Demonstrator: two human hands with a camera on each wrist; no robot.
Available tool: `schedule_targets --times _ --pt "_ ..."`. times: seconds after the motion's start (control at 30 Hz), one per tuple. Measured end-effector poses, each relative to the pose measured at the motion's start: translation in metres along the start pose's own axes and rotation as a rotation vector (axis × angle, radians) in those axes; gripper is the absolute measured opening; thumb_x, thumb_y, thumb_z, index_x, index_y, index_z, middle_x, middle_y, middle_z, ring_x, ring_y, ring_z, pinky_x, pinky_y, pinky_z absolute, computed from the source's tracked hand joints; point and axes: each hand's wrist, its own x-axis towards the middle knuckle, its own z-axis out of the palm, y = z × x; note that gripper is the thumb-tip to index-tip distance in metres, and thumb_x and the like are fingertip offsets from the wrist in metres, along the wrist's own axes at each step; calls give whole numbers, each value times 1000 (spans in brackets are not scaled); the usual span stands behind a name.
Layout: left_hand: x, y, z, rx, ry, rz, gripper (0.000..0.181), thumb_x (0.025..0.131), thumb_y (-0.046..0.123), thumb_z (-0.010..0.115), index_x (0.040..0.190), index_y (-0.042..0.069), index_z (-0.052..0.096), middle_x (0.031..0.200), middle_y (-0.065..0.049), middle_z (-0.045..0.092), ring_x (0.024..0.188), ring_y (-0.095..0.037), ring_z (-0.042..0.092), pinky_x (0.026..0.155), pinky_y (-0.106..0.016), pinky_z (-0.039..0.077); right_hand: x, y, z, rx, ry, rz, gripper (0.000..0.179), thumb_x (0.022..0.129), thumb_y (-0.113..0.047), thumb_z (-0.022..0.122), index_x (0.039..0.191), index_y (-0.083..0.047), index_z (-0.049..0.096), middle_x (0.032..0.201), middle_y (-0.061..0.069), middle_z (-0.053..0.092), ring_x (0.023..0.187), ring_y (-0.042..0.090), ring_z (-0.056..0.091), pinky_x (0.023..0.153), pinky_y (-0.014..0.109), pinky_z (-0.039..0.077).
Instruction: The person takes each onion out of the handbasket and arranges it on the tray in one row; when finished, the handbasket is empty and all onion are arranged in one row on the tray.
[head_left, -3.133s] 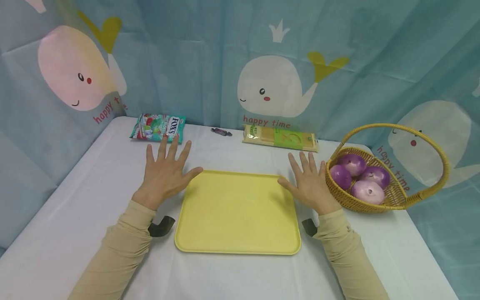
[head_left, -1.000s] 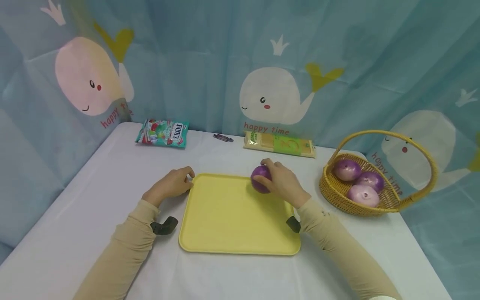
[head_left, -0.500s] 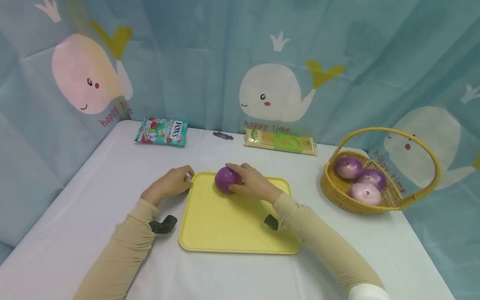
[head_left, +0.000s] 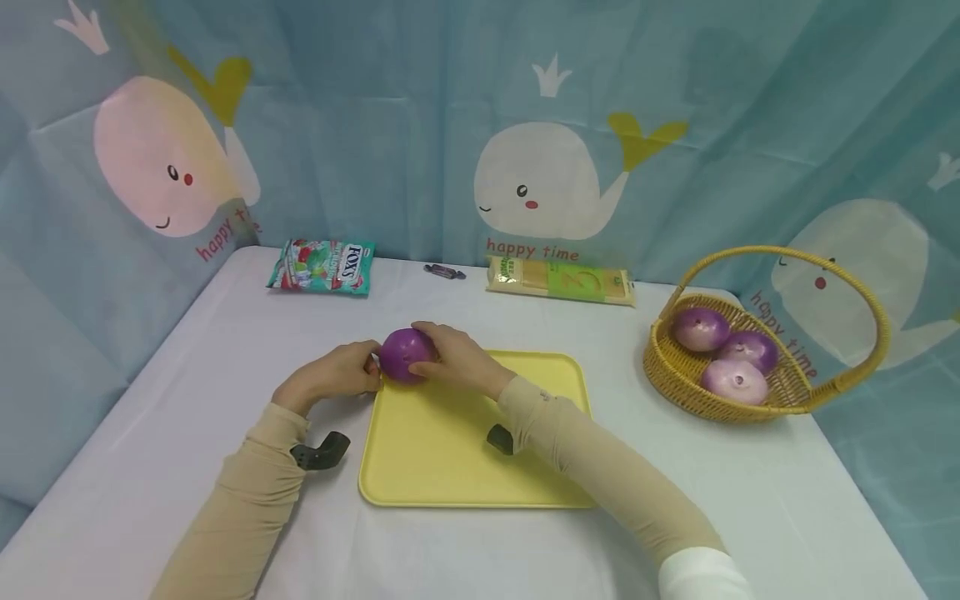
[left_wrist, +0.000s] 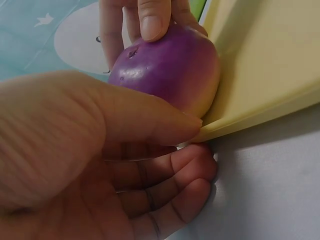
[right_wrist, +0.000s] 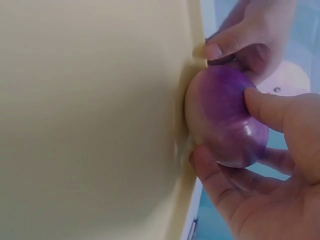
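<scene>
A yellow tray (head_left: 480,450) lies on the white table. At its far left corner my left hand (head_left: 333,373) pinches the rim, thumb on top and fingers curled below, as the left wrist view shows. My right hand (head_left: 461,360) reaches across the tray and grips a round, shiny purple onion (head_left: 405,356) between thumb and fingers. The onion sits at that same corner, pale side against the tray in the right wrist view, close beside the left thumb (left_wrist: 160,120).
On the right stands a wicker basket (head_left: 678,396) with a tall handle, holding three more purple onions (head_left: 735,381). Along the back lie a teal FOX'S candy bag (head_left: 322,267), a small wrapped candy (head_left: 445,272) and a long noodle packet (head_left: 560,281), before a whale-print curtain (head_left: 405,150).
From open over the table, my right hand has taken one onion out of the basket and carried it left across the tray to the far left corner. The left hand has taken hold of the rim.
</scene>
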Motion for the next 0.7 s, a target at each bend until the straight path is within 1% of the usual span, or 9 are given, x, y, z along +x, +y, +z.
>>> schedule_targets --times 0.13,0.2,0.33,0.43,0.5,0.57,0.63,0.7 --pt "-2 -4 3 -7 14 12 29 81 8 65 106 -1 53 76 -5 54 64 -15 51 60 -28 42 4 -3 3 -12 -19 -14 70 92 -30 66 149 -6 34 149 13 47 135 25 49 112 36 41" --pt "-3 -6 4 -10 18 13 25 81 9 66 101 1 52 75 -5 54 63 -15 51 59 -29 42 7 -4 4 -19 -26 -22 70 92 -29 67 149 -6 34 150 12 45 137 24 48 112 35 40" --pt "-3 -9 7 -19 26 10 24 81 9 66 99 2 52 75 -5 54 63 -15 50 59 -28 42 9 -4 5 -30 -41 -27 71 92 -28 67 150 -6 32 150 13 46 137 24 48 113 34 39" --pt "-3 -11 8 -24 31 16 23 80 9 65 98 1 52 75 -5 54 63 -15 50 59 -28 42 4 -2 2 0 -55 -8 74 92 -31 66 152 -8 29 148 14 47 130 25 54 110 35 43" --pt "-2 -10 9 -22 32 15 23 80 8 63 99 1 52 75 -5 54 63 -15 50 59 -28 42 -4 1 -6 17 -52 0 74 93 -33 65 153 -10 28 146 16 48 125 27 58 107 38 45" --pt "-1 -9 9 -19 28 10 26 80 8 62 102 -1 53 76 -5 54 63 -15 50 60 -28 42 -18 8 -20 26 -23 7 71 94 -34 63 152 -11 31 146 18 48 119 29 61 102 41 49" --pt "1 -8 7 -14 18 3 33 80 8 60 111 -4 54 78 -5 55 65 -15 51 61 -28 42 -37 18 -41 3 34 27 64 95 -33 61 149 -9 37 145 18 48 116 32 62 98 43 51" --pt "4 -6 5 -10 6 -3 42 81 9 60 119 -6 52 81 -6 56 67 -15 51 62 -27 43 -61 33 -65 -28 105 72 56 96 -31 59 144 -8 43 142 18 52 113 33 64 95 45 52"
